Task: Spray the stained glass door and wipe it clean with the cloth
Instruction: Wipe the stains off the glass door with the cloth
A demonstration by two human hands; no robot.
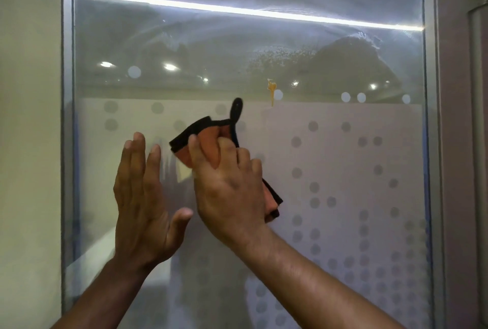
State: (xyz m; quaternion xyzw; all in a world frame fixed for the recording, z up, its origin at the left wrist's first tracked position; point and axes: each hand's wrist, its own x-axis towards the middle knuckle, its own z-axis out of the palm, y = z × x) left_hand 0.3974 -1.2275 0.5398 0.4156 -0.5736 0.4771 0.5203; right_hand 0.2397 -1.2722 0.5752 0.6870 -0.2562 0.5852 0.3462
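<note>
head view: right hand (229, 191) fingers clenched on orange cloth (211, 149) against glass door (343, 170); left hand (142, 207) spread, empty

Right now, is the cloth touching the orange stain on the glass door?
Apart. The head view shows the orange cloth, bunched in the right hand, below and left of the stain, with bare glass between them.

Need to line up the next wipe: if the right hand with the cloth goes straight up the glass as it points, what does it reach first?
Probably the orange stain, just above and slightly right of the cloth in the right hand.
</note>
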